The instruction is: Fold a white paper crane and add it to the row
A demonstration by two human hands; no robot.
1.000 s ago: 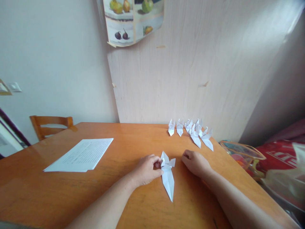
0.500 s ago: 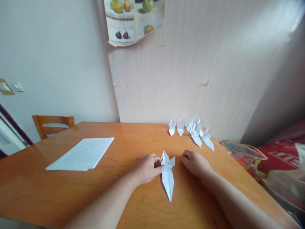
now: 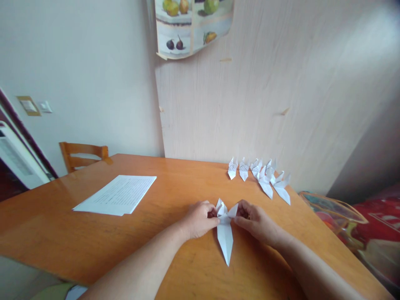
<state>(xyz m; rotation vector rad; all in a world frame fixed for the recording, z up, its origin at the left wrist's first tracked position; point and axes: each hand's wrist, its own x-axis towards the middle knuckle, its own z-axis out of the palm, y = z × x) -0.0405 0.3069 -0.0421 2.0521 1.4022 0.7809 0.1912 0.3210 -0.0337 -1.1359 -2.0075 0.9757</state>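
Note:
A half-folded white paper figure (image 3: 225, 233) lies on the orange wooden table (image 3: 162, 241), its long point toward me. My left hand (image 3: 200, 218) pinches its upper left flap. My right hand (image 3: 256, 221) pinches the upper right flap. Both hands rest on the table with fingers closed on the paper. Several finished folded paper figures (image 3: 262, 177) lie in a row at the far edge by the wall.
A stack of printed sheets (image 3: 117, 194) lies on the table's left half. A wooden chair (image 3: 83, 154) stands behind the far left corner. A glass bowl (image 3: 331, 208) and a red bag (image 3: 379, 221) sit beside the table's right edge. A wood panel rises behind.
My right hand has moved left and taken hold of the figure's right flap. The view has shifted left. My left hand keeps its pinch.

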